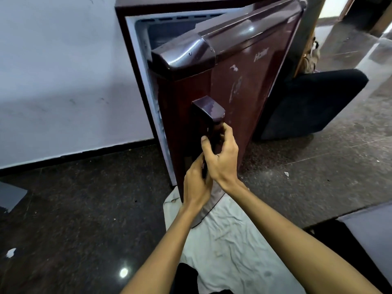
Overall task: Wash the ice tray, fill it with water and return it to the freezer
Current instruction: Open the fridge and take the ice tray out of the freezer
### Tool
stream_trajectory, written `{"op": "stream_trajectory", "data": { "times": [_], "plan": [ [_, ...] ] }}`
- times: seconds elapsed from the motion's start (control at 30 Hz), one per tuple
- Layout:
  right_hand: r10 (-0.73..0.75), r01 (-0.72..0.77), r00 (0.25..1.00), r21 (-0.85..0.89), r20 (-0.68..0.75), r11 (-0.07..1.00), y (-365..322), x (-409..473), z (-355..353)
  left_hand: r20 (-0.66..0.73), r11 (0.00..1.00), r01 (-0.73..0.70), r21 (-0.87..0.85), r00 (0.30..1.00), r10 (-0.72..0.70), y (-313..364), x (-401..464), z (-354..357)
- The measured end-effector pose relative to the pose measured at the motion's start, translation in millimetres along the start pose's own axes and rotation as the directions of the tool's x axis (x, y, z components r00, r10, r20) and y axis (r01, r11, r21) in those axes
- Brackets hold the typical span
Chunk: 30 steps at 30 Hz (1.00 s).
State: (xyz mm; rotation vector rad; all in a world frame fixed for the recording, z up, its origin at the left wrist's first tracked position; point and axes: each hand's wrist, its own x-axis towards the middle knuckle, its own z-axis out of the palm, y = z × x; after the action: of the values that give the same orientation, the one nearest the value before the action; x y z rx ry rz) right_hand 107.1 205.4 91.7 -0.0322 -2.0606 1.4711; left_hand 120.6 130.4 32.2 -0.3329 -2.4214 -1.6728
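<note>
A dark maroon fridge (135,22) stands against the white wall. Its door (244,85) is partly swung out, and a strip of the white inside (152,35) shows at the top left. Both of my hands are on the dark vertical door handle (209,111). My right hand (222,153) curls its fingers round the handle just below its top cap. My left hand (196,185) grips the handle lower down, partly under the right wrist. No ice tray is in sight.
A crumpled white cloth (229,240) lies on the dark speckled floor under the door. A dark cushion (314,105) leans beside the fridge on the right. A grey flat piece (10,195) lies at the left edge, and a light surface (369,234) sits at the lower right.
</note>
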Motion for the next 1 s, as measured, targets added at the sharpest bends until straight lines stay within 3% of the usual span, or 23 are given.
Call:
{"op": "stream_trajectory", "data": {
  "times": [0.13,0.2,0.3,0.37,0.53,1.0],
  "plan": [
    [0.027,-0.028,0.999,-0.011,-0.038,1.000,2,-22,-60,-0.070,0.999,-0.021,0.036,0.997,0.024,30,-44,40],
    [-0.006,-0.001,0.994,-0.063,-0.111,0.998,3,-37,-90,-0.209,0.997,-0.039,0.072,0.977,0.053,46,-67,57],
    [-0.139,0.109,0.976,-0.176,-0.170,0.978,3,-65,-133,-0.448,0.997,-0.018,0.078,0.893,0.051,76,-95,75],
    [-0.191,0.163,0.973,-0.207,-0.127,0.965,5,-79,-152,-0.491,0.998,0.009,0.066,0.871,0.025,91,-102,83],
    [-0.131,0.117,0.989,-0.186,-0.062,0.976,8,-97,-187,-0.222,0.990,0.143,-0.023,0.964,-0.144,110,-103,104],
    [-0.002,-0.051,0.969,-0.206,-0.246,0.977,43,-74,-298,0.059,0.996,0.057,0.069,0.996,-0.061,160,-112,194]
  ]
}}
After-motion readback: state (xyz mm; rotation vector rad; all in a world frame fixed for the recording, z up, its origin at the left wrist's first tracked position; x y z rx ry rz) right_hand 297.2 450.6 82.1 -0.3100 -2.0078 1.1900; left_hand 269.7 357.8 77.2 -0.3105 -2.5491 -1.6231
